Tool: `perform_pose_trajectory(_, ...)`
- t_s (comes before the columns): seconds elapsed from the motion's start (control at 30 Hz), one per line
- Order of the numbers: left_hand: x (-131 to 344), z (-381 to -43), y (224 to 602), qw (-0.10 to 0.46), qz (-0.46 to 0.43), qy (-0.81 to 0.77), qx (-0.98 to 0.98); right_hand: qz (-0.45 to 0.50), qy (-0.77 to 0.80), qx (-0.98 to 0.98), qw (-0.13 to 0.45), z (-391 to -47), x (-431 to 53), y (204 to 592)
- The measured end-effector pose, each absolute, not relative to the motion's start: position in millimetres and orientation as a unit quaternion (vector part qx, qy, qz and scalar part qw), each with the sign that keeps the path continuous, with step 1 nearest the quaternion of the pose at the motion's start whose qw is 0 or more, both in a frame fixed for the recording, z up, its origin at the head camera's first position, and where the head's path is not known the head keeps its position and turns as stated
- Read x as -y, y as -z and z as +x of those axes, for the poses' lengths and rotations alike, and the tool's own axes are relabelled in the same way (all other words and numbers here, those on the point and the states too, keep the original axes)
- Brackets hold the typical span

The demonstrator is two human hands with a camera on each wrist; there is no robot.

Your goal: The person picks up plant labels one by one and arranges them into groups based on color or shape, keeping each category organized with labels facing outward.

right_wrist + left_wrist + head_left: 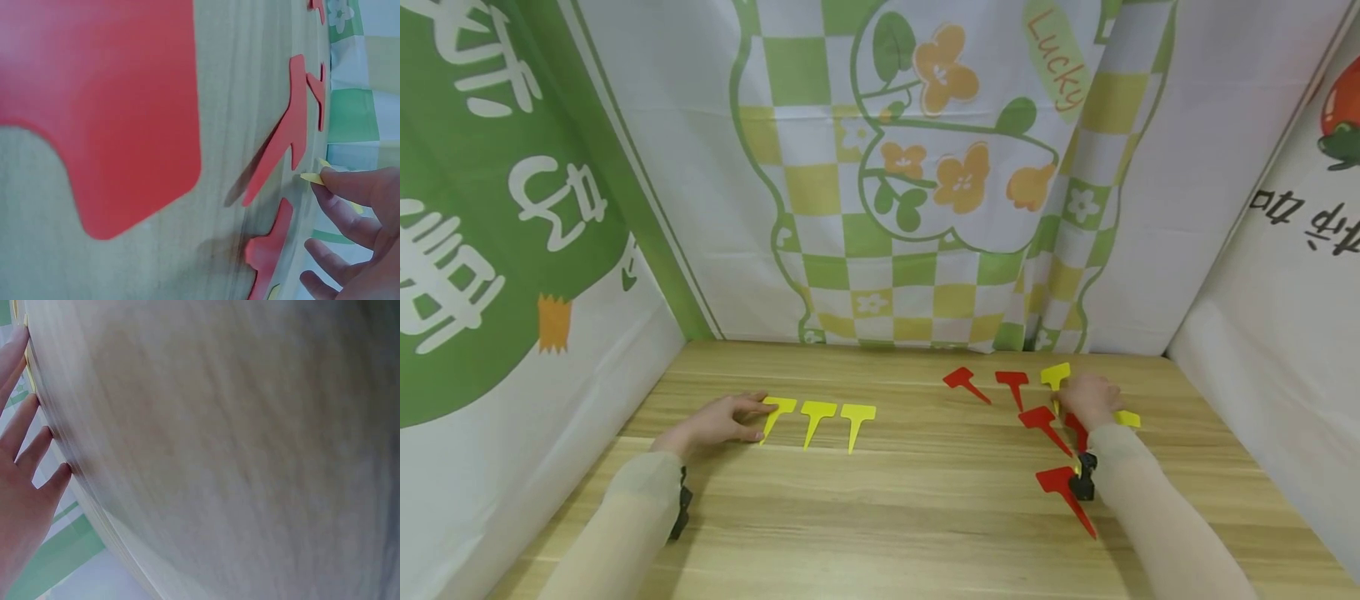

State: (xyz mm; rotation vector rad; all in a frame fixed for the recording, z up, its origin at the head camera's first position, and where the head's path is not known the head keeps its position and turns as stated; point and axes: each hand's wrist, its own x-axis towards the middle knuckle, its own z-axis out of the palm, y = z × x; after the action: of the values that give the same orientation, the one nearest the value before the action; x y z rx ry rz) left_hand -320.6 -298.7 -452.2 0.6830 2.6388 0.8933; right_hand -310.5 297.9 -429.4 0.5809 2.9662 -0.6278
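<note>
Three yellow T-shaped plant labels lie in a row on the left half of the wooden table. My left hand (722, 419) is at the leftmost yellow label (785, 405), its fingertips and thumb touching that label's left side; the left wrist view shows the fingers spread and nearly straight. At the right, my right hand (1090, 398) pinches another yellow plant label (310, 178) by its stem between thumb and index finger. Red plant labels surround this hand, one red label (1039, 418) just left of it and another red label (1077, 432) partly hidden beneath it.
Two red labels lie farther back, a left one (960, 377) and a right one (1012, 380). Nearer the front is another red label (1057, 478). A yellow label (1127, 418) shows beyond the right wrist. Printed cloth (925, 283) hangs behind the table (880, 517) and at both sides.
</note>
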Motion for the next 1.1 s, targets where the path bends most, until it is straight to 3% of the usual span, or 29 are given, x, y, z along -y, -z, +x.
perform_pose_trajectory(0.63,299,-320,453,0.133,0.235,-0.306,-0.913,0.176,0.229,-0.956,0.054,-301,-302,422)
perform_pose_trajectory(1.1,295,-318,449,0.127,0.241,-0.295,-0.916,0.145,0.257,-0.955,0.024,-292,-295,423)
